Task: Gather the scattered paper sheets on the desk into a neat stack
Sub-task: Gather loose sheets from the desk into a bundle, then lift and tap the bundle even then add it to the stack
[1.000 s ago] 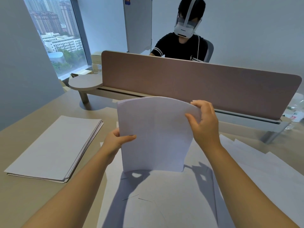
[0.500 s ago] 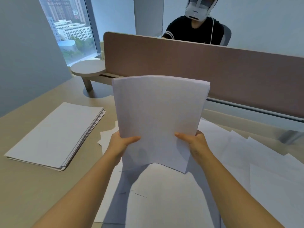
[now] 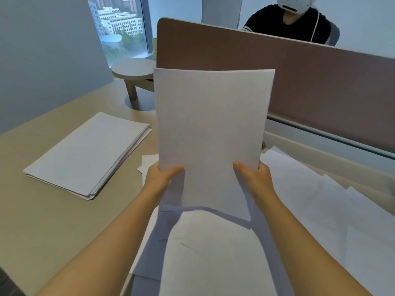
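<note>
I hold a bundle of white paper sheets (image 3: 211, 133) upright in front of me, its lower edge just above the desk. My left hand (image 3: 161, 177) grips the bundle's lower left side, my right hand (image 3: 254, 178) its lower right side. Several loose sheets (image 3: 310, 193) lie overlapping on the desk under and to the right of my hands. A squared stack of sheets (image 3: 89, 152) lies flat on the desk to the left, apart from both hands.
A brown divider panel (image 3: 320, 86) runs along the desk's far side, with a person seated behind it. A small round shelf (image 3: 132, 68) on a leg stands at the divider's left end. The beige desk (image 3: 53, 221) meets a grey wall on the left.
My right hand slid from the bundle's top right corner down to its lower right side. The sheets stand straighter and their top edges are more even. The view shifted left and closer.
</note>
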`<state>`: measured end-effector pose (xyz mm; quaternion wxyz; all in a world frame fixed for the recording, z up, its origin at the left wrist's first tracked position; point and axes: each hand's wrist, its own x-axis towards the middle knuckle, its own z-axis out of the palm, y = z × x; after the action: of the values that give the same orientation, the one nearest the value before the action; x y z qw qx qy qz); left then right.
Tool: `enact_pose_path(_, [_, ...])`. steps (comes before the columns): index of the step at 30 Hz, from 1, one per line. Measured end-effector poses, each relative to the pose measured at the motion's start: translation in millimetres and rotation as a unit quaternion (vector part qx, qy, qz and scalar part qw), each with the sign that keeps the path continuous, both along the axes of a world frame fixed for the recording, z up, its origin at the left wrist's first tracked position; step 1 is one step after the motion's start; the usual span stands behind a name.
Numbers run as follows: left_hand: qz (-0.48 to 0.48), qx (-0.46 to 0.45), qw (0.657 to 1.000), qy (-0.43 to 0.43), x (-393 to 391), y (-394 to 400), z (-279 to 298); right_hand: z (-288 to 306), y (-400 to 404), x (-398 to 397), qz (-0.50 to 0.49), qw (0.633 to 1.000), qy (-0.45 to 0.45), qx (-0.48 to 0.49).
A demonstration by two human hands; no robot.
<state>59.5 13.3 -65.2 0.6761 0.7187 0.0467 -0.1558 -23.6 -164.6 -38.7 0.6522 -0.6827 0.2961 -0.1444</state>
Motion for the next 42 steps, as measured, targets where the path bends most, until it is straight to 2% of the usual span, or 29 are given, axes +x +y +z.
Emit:
enact_pose_path(4, [-0.009, 0.029, 0.999, -0.029, 36.2, 27.3, 13.0, 6.2, 31.4, 35.3, -0.015, 0.999, -0.039, -0.029])
enact_pose_path(8, [-0.033, 0.101, 0.994, -0.034, 95.8, 73.8, 20.1, -2.8, 73.1, 85.9, -0.032, 0.999, -0.026, -0.031])
enact_pose_path(13, [-0.050, 0.196, 0.979, -0.016, 181.6, 154.3, 7.7, -24.0, 140.9, 162.7, -0.049, 0.997, 0.059, -0.013])
enact_pose_path(20, [-0.033, 0.295, 0.955, -0.013, 247.8, 243.9, -27.4, -52.4, 213.6, 227.4, 0.030, 0.983, 0.178, -0.035])
enact_pose_path(25, [-0.046, 0.367, 0.929, -0.019, 256.8, 269.6, -43.0, -69.8, 240.1, 241.5, 0.047, 0.975, 0.216, -0.015])
enact_pose_path(28, [-0.027, 0.461, 0.885, -0.061, 250.5, 265.7, -43.2, -68.2, 238.6, 234.2, 0.030, 0.975, 0.219, 0.018])
enact_pose_path(29, [-0.023, 0.469, 0.880, -0.076, 247.6, 261.6, -41.5, -66.6, 235.4, 230.7, 0.022, 0.976, 0.216, 0.028])
enact_pose_path(34, [-0.101, 0.322, 0.935, -0.111, 223.0, 218.6, -26.0, -54.7, 203.3, 196.7, -0.022, 0.982, 0.184, 0.039])
enact_pose_path(37, [-0.159, 0.276, 0.939, -0.128, 190.2, 176.4, -15.8, -44.3, 172.0, 159.2, -0.035, 0.982, 0.185, 0.007])
enact_pose_path(42, [-0.212, 0.256, 0.935, -0.122, 123.1, 100.3, -12.9, -36.5, 103.7, 79.5, -0.055, 0.979, 0.191, -0.038])
